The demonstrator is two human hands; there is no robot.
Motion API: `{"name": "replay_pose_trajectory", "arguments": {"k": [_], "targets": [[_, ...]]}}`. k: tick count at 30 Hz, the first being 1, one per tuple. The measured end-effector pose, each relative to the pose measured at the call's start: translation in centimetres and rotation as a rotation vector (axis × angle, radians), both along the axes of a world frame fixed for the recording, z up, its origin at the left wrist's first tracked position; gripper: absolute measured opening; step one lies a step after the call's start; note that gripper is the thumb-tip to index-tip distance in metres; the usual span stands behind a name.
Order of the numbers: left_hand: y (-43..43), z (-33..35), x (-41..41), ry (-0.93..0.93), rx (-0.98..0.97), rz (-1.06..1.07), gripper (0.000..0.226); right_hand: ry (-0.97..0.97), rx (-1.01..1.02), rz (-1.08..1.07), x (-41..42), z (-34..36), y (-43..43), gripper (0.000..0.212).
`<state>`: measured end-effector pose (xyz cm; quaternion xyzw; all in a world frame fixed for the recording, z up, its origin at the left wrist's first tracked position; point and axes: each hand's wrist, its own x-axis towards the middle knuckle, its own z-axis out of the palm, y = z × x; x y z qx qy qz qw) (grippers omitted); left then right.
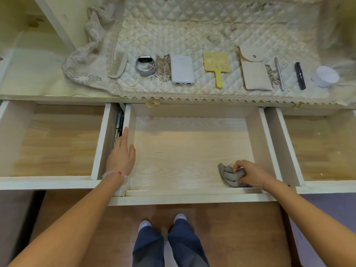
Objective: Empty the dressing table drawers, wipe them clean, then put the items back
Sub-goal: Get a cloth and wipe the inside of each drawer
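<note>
The head view shows three white wooden drawers pulled out, all bare inside. In the middle drawer, the right hand pinches a crumpled grey cloth that lies on the pale wood bottom, near the front right corner. The left hand lies flat with loose fingers on the left wall of this drawer and holds nothing. On the quilted cream cover above, a white power bank, a yellow hand mirror and a beige pouch lie in a row.
</note>
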<state>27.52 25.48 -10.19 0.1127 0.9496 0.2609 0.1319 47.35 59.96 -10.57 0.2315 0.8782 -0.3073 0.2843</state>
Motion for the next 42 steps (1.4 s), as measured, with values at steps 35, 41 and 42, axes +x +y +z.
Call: {"name": "replay_pose_trajectory", "arguments": {"k": [35,41,42], "targets": [[0.7,15.5,9.7,0.452,-0.033,-0.643,0.053,0.967,-0.269,-0.881,5.3,15.6,-13.5,0.039],[4.0,16.1,12.3,0.478,0.003,-0.765,0.053,0.976,-0.162,-1.036,10.6,16.4,-12.6,0.042],[4.8,16.3,12.9,0.48,0.009,-0.776,0.053,0.983,-0.155,-1.056,11.6,16.5,-12.2,0.042]]}}
